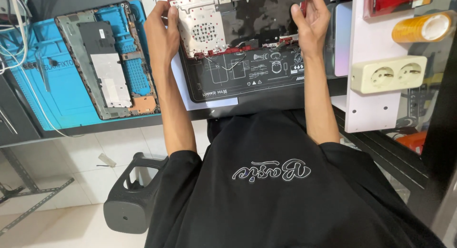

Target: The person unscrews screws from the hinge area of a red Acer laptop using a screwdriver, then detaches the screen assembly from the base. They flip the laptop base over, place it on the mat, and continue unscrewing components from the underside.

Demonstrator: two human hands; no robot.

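Observation:
A red laptop chassis [238, 24], opened up with its silver inner plate and black film showing, lies on a black work mat [243, 81] at the top of the head view. My left hand [163, 31] grips the chassis by its left edge. My right hand [310, 24] grips its right edge, thumb on the black film. Both forearms reach up from my black shirt.
A detached laptop cover [107, 62] rests on a blue repair mat [52, 86] at the left, with white cables [19, 19] beside it. At the right a white shelf [371, 95] carries a double wall socket [397, 74] and an amber tape roll [421, 28]. A black chair armrest [131, 195] is below left.

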